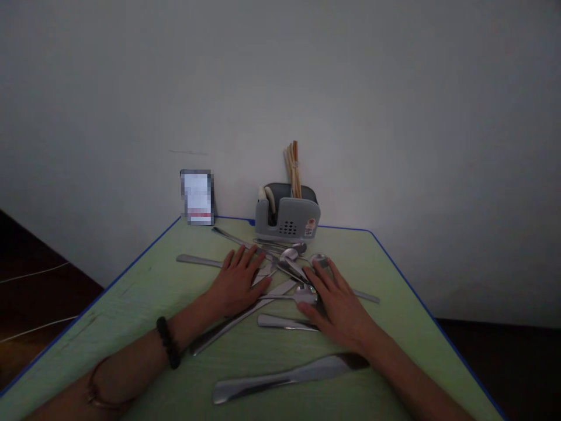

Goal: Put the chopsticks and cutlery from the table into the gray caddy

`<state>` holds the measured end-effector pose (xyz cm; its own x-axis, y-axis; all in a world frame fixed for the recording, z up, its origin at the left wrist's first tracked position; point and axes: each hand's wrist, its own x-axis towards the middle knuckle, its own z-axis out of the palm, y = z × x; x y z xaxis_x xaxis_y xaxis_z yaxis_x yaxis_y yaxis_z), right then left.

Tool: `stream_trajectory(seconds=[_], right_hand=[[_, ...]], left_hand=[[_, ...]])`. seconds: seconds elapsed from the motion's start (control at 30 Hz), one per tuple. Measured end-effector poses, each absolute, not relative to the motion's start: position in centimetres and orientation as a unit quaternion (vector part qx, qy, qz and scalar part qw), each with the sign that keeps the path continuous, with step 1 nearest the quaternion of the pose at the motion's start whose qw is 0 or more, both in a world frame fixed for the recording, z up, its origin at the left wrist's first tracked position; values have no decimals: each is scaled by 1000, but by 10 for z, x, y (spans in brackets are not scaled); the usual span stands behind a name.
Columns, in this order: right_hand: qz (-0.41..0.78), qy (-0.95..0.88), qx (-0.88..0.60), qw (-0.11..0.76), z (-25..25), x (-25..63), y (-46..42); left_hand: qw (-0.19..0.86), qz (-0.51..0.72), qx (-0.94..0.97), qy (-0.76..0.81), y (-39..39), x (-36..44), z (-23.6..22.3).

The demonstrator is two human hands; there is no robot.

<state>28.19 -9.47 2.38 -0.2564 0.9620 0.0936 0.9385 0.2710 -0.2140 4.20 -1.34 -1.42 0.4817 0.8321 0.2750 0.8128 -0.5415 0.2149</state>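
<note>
My left hand [239, 280] lies palm down with fingers spread over the left side of a loose pile of metal cutlery. My right hand [335, 298] rests likewise on the right side, fingers apart. Between them are a spoon [305, 294], another spoon [289, 255] and crossing handles. A knife [236, 324] runs slantwise below my left hand. Near my right thumb lies a metal handle [280, 321], its other end hidden under the hand. Closest to me is a broad knife [289, 377], apart from the pile. My hands cover parts of several pieces.
The pale green table [144, 327] has a blue edge and stands against a white wall. At its back is a grey cutlery holder [287, 219] with a bundle of chopsticks [293, 166] and pale handles. A phone or tablet [198, 197] leans on the wall, its screen blurred.
</note>
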Motion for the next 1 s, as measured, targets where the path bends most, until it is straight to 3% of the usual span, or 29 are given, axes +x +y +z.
stream_trajectory(seconds=[0.23,0.73,1.0], right_hand=[[98,-805,-581,78,25,276,-105],[35,-811,-547,202,15,279,-87],[181,-804,-564,48,29,278,-110]], left_hand=[[26,216,872,438,-21,45,0],[47,207,853,477,-20,45,-6],[42,171,856,487,-20,46,-5]])
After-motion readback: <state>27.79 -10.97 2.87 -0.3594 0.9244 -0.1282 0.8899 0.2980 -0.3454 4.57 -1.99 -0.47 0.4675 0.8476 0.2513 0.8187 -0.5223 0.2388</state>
